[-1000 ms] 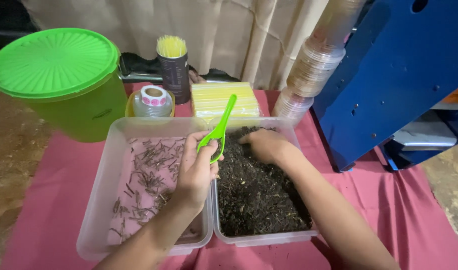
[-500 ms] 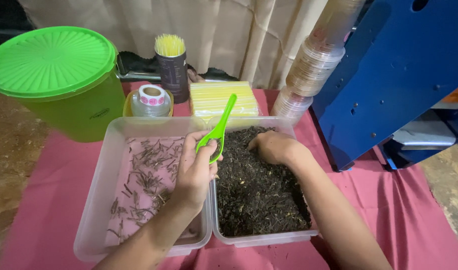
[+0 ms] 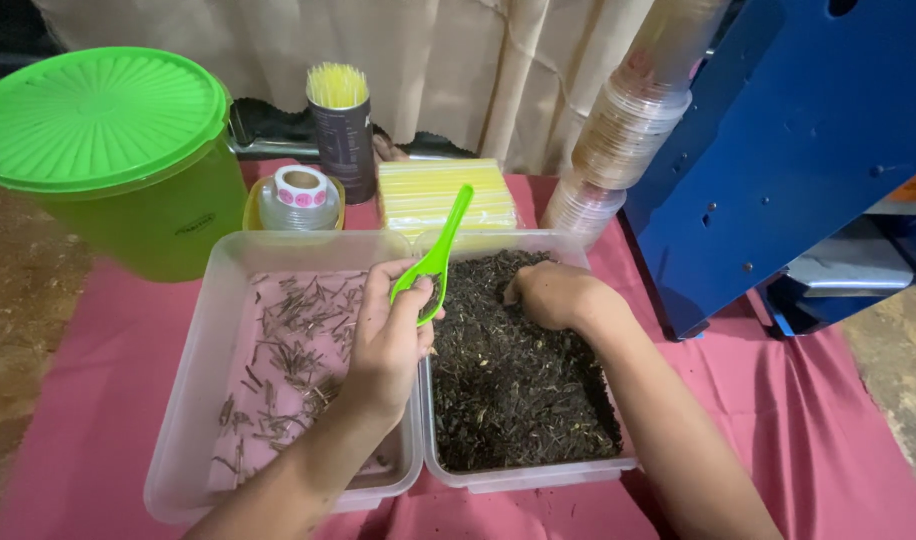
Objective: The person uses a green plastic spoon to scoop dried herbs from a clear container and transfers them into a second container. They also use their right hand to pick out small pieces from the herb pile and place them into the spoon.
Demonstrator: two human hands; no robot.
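left hand (image 3: 390, 335): closing around the lower end of a bright green plastic scoop (image 3: 436, 262), fingers clamped on it, hovering over the wall shared by the two tubs.
green scoop: standing tilted, its long handle pointing up and to the right towards the yellow pack — the held end is sitting just above the inner edge of the dark-filled tub.
right hand (image 3: 550, 294): resting knuckles-up on the dark leaf matter, fingers curling down into it; whether it is pinching anything, the view is not showing.
right tub (image 3: 530, 476): a clear plastic box holding a deep bed of dark, crumbly dried leaves (image 3: 518, 380), lying on the counter beside its twin, walls touching.
left tub (image 3: 183, 440): a matching clear box carrying only a thin scatter of pale stalks and twigs (image 3: 288, 350), the pink beneath showing through.
counter (image 3: 98, 400): lying under a pink cloth.
behind the tubs: a large lime-green lidded bucket (image 3: 108, 150) is standing at far left; near it a small roll of stickers (image 3: 300, 190), a dark cylinder of yellow sticks (image 3: 340, 125) and a flat pack of yellow strips (image 3: 433, 195).
right side: a leaning stack of clear lidded cups (image 3: 628, 120) is resting against a blue metal frame (image 3: 798, 140).
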